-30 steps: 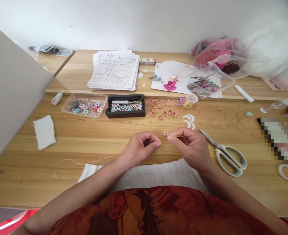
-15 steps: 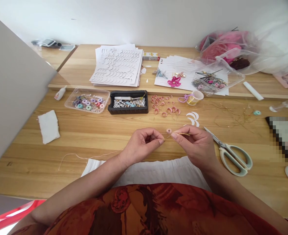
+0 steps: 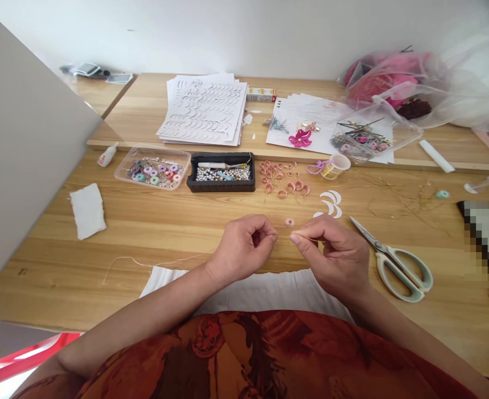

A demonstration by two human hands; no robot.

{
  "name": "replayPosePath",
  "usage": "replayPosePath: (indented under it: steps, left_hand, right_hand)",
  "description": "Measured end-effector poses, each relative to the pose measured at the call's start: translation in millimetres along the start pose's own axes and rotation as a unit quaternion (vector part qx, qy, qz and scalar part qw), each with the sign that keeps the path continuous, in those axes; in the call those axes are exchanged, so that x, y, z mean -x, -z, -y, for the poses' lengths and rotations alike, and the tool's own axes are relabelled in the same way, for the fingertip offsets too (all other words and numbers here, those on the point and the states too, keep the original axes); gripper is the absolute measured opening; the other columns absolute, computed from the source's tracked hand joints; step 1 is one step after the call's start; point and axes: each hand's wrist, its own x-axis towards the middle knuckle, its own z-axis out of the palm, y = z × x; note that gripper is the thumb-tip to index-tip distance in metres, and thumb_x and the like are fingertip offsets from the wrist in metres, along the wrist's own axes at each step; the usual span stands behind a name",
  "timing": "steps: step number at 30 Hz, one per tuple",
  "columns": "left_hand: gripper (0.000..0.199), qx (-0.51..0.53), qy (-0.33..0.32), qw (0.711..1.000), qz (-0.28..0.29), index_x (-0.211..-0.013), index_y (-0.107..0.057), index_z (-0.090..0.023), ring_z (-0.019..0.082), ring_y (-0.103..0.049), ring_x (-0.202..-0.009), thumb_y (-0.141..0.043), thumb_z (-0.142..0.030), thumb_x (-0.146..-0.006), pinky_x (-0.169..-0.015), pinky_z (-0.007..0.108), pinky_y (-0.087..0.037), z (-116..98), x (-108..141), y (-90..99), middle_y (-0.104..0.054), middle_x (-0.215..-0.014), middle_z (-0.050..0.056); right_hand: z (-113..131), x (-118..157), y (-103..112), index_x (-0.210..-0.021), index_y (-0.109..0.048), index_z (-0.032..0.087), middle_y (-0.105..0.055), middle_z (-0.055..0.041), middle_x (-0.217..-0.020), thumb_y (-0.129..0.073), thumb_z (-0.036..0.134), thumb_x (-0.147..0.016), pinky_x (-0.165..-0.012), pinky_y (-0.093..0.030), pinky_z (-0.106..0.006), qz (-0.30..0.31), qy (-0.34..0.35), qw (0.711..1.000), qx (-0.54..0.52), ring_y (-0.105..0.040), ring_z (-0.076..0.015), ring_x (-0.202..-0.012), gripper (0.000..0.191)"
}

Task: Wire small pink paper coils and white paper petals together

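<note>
My left hand (image 3: 246, 246) is closed, with thumb and forefinger pinched on a fine strand that is barely visible at the fingertips. A pale thread (image 3: 161, 262) trails across the table and passes behind this hand. Thumb and forefinger of my right hand (image 3: 335, 252) pinch a thin gold wire (image 3: 311, 239) lying across the fingers. The two sets of fingertips face each other, a small gap apart. Just beyond them a small pink spool (image 3: 289, 222) rests on the table. White crescent-shaped pieces (image 3: 330, 209) lie beyond my right hand, and scissors (image 3: 394, 260) to its right.
Pink wired loops (image 3: 283, 193) lie past the spool. Behind are a black tray (image 3: 223, 187) of beads and a clear box (image 3: 122, 178) of coloured spools. Paper sheets (image 3: 202, 136) and plastic bags (image 3: 397, 130) occupy the raised shelf. A white cloth (image 3: 244, 288) lies before me.
My hands have drawn slightly apart, with the right fingertips lower. The gold wire now lies closer along the right fingers. The whole view has shifted slightly.
</note>
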Motion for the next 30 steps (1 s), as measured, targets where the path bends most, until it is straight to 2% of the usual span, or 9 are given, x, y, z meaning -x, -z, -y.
replayPosePath:
  steps: [5,9,15,20,23,25,30]
  left_hand:
    - [0.011,0.006,-0.033,0.999,0.005,-0.076,-0.064,-0.016,0.01,-0.051,-0.061,-0.061,-0.018,-0.086,-0.057,0.022,-0.038,-1,-1,0.8,-0.063,-0.069,0.0]
    - [0.011,0.02,-0.045,0.999,0.019,-0.078,-0.065,-0.016,0.011,-0.051,-0.062,-0.062,-0.02,-0.087,-0.058,0.023,-0.039,-2,0,2.1,-0.064,-0.07,0.0]
    - [0.012,0.008,-0.049,0.998,0.032,-0.076,-0.064,-0.017,0.011,-0.05,-0.06,-0.061,-0.02,-0.087,-0.057,0.023,-0.038,-1,-1,3.2,-0.061,-0.067,0.0]
    - [0.012,-0.057,-0.106,0.992,0.033,-0.075,-0.061,-0.017,0.011,-0.05,-0.064,-0.058,-0.014,-0.086,-0.061,0.024,-0.039,-1,1,2.7,-0.057,-0.068,0.0]
    - [0.014,-0.074,-0.109,0.991,0.019,-0.074,-0.06,-0.017,0.012,-0.051,-0.065,-0.056,-0.012,-0.086,-0.062,0.025,-0.039,-2,2,1.5,-0.057,-0.069,0.0]
    - [0.014,-0.058,-0.101,0.993,0.002,-0.074,-0.061,-0.017,0.012,-0.053,-0.066,-0.057,-0.014,-0.087,-0.064,0.025,-0.041,-2,2,0.6,-0.06,-0.07,0.001]
    - [0.012,0.058,-0.049,0.997,-0.007,-0.083,-0.068,-0.016,0.012,-0.056,-0.067,-0.064,-0.025,-0.089,-0.063,0.025,-0.044,-1,0,-0.9,-0.068,-0.076,0.003]
  right_hand:
    - [0,-8,2,-0.071,-0.069,0.022,-0.065,0.0,-0.066,-0.076,0.028,-0.081,-0.058,-0.046,-0.03,-0.005,-0.113,0.989,-0.094,-0.055,-0.0141,-0.06,0.014]
    - [2,-15,5,-0.068,-0.069,0.022,-0.062,0.0018,-0.06,-0.079,0.031,-0.077,-0.057,-0.048,-0.028,0.008,-0.154,0.979,-0.135,-0.053,-0.012,-0.056,0.016]
    - [3,-13,6,-0.067,-0.069,0.022,-0.06,0.0021,-0.059,-0.079,0.032,-0.077,-0.056,-0.046,-0.029,0.016,-0.156,0.978,-0.137,-0.053,-0.0128,-0.057,0.017]
    - [7,-4,4,-0.071,-0.068,0.022,-0.062,0.0001,-0.065,-0.075,0.026,-0.083,-0.056,-0.041,-0.03,0.01,-0.082,0.995,-0.052,-0.052,-0.0138,-0.059,0.014]
    - [8,-2,4,-0.071,-0.067,0.022,-0.061,-0.0005,-0.066,-0.074,0.024,-0.084,-0.06,-0.042,-0.033,0.005,-0.048,0.999,-0.024,-0.052,-0.0148,-0.061,0.014]
    - [6,-3,3,-0.071,-0.068,0.023,-0.061,-0.0005,-0.066,-0.074,0.026,-0.083,-0.059,-0.042,-0.032,-0.006,-0.068,0.996,-0.05,-0.052,-0.0145,-0.061,0.014]
    - [-5,-11,4,-0.072,-0.067,0.024,-0.055,0.0027,-0.057,-0.08,0.037,-0.077,-0.049,-0.035,-0.028,-0.022,-0.182,0.97,-0.158,-0.043,-0.0113,-0.051,0.02]
